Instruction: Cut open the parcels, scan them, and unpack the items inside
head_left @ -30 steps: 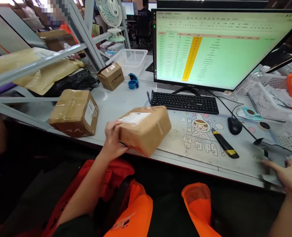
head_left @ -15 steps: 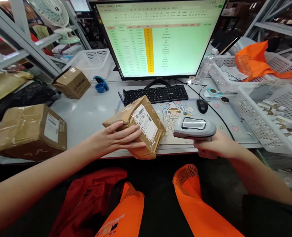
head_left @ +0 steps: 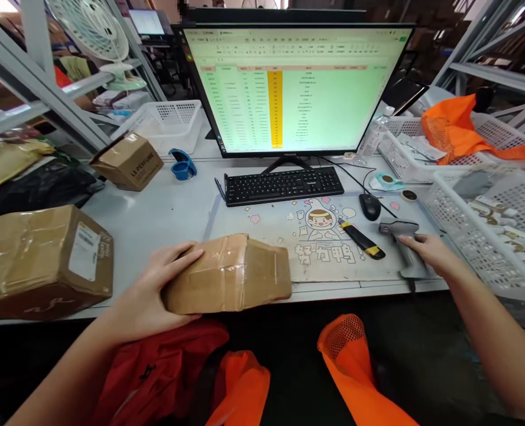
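Note:
My left hand (head_left: 169, 290) grips the left end of a taped cardboard box (head_left: 231, 272), with the thumb along its near side. The box is tilted over the desk's front edge, its shipping label out of sight. At the right of the desk mat, my right hand (head_left: 431, 251) has its fingers closed at the handle of a grey barcode scanner (head_left: 407, 248), which lies on its side. Left of the scanner rests a black and yellow utility knife (head_left: 362, 239). Beyond the box is a black keyboard (head_left: 284, 184), and a mouse (head_left: 370, 207) lies just behind the scanner.
A larger taped box (head_left: 45, 260) stands at the left, with a small open carton (head_left: 129, 161) behind it. The monitor (head_left: 293, 89) shows a spreadsheet. White plastic baskets (head_left: 470, 236) line the right side. A blue cup-like item (head_left: 183, 165) and a tape roll (head_left: 386, 180) lie farther back.
The box has turned so its label no longer shows, and my left hand shifted to its left end. My right hand moved right and lowered the scanner onto the desk. The utility knife came into view.

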`<state>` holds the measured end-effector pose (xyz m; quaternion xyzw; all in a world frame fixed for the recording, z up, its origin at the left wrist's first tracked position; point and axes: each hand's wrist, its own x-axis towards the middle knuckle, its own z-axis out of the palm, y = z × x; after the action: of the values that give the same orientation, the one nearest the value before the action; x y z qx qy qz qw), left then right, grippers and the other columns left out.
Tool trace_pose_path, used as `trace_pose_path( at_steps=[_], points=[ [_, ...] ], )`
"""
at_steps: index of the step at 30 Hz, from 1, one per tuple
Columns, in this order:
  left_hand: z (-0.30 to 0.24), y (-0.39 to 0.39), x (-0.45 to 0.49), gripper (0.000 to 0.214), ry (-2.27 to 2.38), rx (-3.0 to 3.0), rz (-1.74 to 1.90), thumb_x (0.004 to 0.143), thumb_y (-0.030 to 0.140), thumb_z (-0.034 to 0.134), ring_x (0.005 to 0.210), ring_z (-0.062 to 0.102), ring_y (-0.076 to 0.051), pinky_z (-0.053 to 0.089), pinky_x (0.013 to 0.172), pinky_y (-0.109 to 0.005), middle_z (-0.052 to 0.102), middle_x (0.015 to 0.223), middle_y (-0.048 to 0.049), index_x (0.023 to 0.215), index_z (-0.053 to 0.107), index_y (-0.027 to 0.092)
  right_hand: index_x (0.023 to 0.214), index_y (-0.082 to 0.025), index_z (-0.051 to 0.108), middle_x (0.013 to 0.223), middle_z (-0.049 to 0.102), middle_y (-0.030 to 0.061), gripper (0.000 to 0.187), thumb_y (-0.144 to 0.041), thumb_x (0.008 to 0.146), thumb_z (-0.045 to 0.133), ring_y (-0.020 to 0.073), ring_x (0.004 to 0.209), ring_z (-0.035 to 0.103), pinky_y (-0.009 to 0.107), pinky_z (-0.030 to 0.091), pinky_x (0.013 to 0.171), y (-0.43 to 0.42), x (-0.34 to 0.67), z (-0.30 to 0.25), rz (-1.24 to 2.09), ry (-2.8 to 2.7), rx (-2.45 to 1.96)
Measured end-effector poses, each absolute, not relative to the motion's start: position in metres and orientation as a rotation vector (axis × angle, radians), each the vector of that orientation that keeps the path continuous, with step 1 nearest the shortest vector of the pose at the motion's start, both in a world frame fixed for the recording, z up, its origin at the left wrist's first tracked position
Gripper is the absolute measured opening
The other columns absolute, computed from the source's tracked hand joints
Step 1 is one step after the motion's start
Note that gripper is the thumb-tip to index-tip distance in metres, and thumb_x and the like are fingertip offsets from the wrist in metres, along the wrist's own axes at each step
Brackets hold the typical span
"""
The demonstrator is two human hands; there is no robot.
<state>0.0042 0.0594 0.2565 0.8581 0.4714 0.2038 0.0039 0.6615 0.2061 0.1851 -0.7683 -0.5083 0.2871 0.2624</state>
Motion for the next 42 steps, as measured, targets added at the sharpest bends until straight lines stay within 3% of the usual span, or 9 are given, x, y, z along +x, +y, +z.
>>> trace_pose_path(
  at_steps=[4, 9, 12, 15, 18, 23, 27, 31, 42],
  points=[
    [0.268, 0.082, -0.008, 0.085, 1.463, 2.789, 0.394, 0.083, 0.055, 0.074, 0.127, 0.060, -0.039, 0.051, 0.107, -0.052, 0.054, 0.155, -0.0106, 0.162, 0.046, 0.039, 0.088, -0.018, 0.078, 0.094, 0.073, 0.0215, 0.043, -0.060, 0.086, 0.067, 0.0451, 0.103, 0.069, 0.061, 0.054, 0.092, 0.220, 0.634, 0.196, -0.038, -1.711, -2.233],
    [0.272, 0.124, -0.002, 0.066, 1.289, 2.893, 0.340, 0.094, 0.034, 0.058, 0.146, 0.050, -0.038, 0.045, 0.115, -0.053, 0.048, 0.166, -0.0028, 0.159, 0.050, 0.043, 0.123, -0.014, 0.076, 0.127, 0.073, 0.0159, 0.042, -0.042, 0.101, 0.053, 0.0305, 0.121, 0.065, 0.042, 0.049, 0.108, 0.290, 0.496, 0.202, 0.127, -2.162, -1.794],
    [0.271, 0.109, 0.024, 0.064, 1.423, 2.922, 0.388, 0.096, 0.028, 0.049, 0.150, 0.047, -0.040, 0.042, 0.118, -0.058, 0.047, 0.166, -0.0105, 0.160, 0.051, 0.030, 0.146, -0.008, 0.061, 0.150, 0.061, 0.0204, 0.052, -0.033, 0.102, 0.052, 0.0359, 0.144, 0.046, 0.049, 0.037, 0.119, 0.334, 0.438, 0.189, 0.025, -2.316, -1.739],
    [0.262, 0.074, 0.069, 0.072, 1.591, 2.927, 0.403, 0.099, 0.047, 0.053, 0.150, 0.045, -0.047, 0.040, 0.116, -0.063, 0.044, 0.167, -0.0210, 0.163, 0.042, 0.013, 0.158, -0.006, 0.047, 0.148, 0.060, 0.0249, 0.061, -0.034, 0.104, 0.048, 0.0399, 0.145, 0.041, 0.056, 0.033, 0.116, 0.355, 0.415, 0.176, -0.005, -2.342, -1.804],
    [0.243, 0.055, 0.114, 0.078, 1.873, 2.802, 0.678, 0.099, 0.060, 0.060, 0.149, 0.044, -0.052, 0.038, 0.116, -0.066, 0.052, 0.158, -0.0260, 0.154, 0.048, 0.007, 0.155, -0.005, 0.051, 0.142, 0.061, 0.0265, 0.060, -0.040, 0.106, 0.043, 0.0399, 0.136, 0.045, 0.056, 0.033, 0.113, 0.365, 0.405, 0.172, -0.071, -2.306, -1.848],
    [0.224, 0.056, 0.123, 0.040, 1.913, 2.573, 1.167, 0.098, 0.031, 0.065, 0.143, 0.055, -0.045, 0.036, 0.120, -0.064, 0.067, 0.141, -0.0196, 0.136, 0.061, 0.017, 0.138, -0.009, 0.068, 0.142, 0.057, 0.0254, 0.056, -0.047, 0.105, 0.043, 0.0404, 0.135, 0.045, 0.053, 0.034, 0.111, 0.352, 0.413, 0.189, -0.097, -2.314, -1.880],
    [0.223, 0.053, 0.104, 0.053, 1.806, 2.655, 1.100, 0.094, 0.026, 0.064, 0.151, 0.046, -0.047, 0.033, 0.122, -0.067, 0.063, 0.146, -0.0240, 0.145, 0.056, 0.015, 0.149, -0.012, 0.059, 0.141, 0.060, 0.0237, 0.064, -0.056, 0.104, 0.045, 0.0404, 0.131, 0.052, 0.055, 0.040, 0.109, 0.281, 0.477, 0.189, -0.092, -2.312, -2.048],
    [0.212, 0.057, 0.108, 0.063, 1.773, 2.739, 1.203, 0.090, 0.025, 0.063, 0.152, 0.046, -0.046, 0.037, 0.121, -0.065, 0.064, 0.146, -0.0232, 0.152, 0.052, 0.016, 0.120, -0.006, 0.070, 0.121, 0.066, 0.0278, 0.060, -0.058, 0.103, 0.045, 0.0427, 0.116, 0.061, 0.056, 0.049, 0.098, 0.209, 0.545, 0.164, -0.119, -2.285, -2.286],
    [0.226, 0.060, 0.118, 0.068, 1.837, 2.590, 0.893, 0.093, 0.043, 0.070, 0.156, 0.038, -0.046, 0.030, 0.124, -0.065, 0.053, 0.159, -0.0232, 0.152, 0.052, 0.016, 0.140, -0.019, 0.061, 0.107, 0.072, 0.0131, 0.049, -0.054, 0.108, 0.049, 0.0273, 0.092, 0.069, 0.038, 0.058, 0.078, 0.109, 0.458, 0.186, 0.143, -2.399, -0.967]
  ],
)
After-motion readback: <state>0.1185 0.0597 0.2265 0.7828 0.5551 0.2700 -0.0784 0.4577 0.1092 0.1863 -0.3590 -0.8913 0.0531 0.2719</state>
